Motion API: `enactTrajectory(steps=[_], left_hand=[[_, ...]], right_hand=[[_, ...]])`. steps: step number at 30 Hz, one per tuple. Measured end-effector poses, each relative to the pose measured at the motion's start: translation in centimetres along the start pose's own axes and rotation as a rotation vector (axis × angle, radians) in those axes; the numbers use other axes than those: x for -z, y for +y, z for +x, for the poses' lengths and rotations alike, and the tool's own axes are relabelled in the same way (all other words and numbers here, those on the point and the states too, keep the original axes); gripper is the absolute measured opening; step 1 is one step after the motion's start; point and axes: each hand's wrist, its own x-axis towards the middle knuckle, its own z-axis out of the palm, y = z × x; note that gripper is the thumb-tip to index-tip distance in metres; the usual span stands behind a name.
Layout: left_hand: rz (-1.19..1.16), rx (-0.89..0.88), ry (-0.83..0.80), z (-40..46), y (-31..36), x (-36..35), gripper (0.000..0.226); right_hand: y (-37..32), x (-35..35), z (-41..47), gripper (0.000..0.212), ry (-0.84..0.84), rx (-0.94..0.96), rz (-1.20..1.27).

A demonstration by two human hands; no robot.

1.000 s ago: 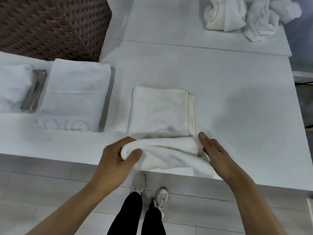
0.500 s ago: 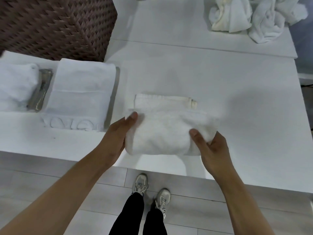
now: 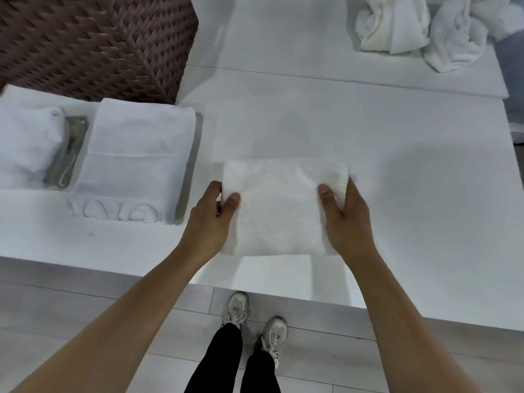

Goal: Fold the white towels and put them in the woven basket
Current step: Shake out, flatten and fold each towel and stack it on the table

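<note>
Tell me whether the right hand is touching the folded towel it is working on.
Touching. The head view shows the right hand gripping the folded towel's right edge, thumb on top and fingers curled beneath.

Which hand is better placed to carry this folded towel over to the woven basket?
Left, probably. The woven basket stands at the far left, and the left hand already pinches the folded towel on its basket side. The right hand grips the opposite edge, farther away.
</note>
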Motion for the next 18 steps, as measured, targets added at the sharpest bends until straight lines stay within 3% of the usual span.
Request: enactTrajectory(steps=[5,11,18], left_hand=[[0.195,0.026,0.135,1.7,-0.2,-1.5,0.026],[0.27,0.048,0.293,1.7,-0.6,-1.8,0.036],[0.157,0.277,0.153,-0.3,0.6,-1.9,0.038]], right_hand=[[1.3,-1.4,1.0,0.022,0.09,-0.096,-0.08],[0.9,-1.8,1.2,0.033,0.181,-0.207,-0.129],[0.7,0.2,-3.7,0.053,0.116,-0.421,-0.21]])
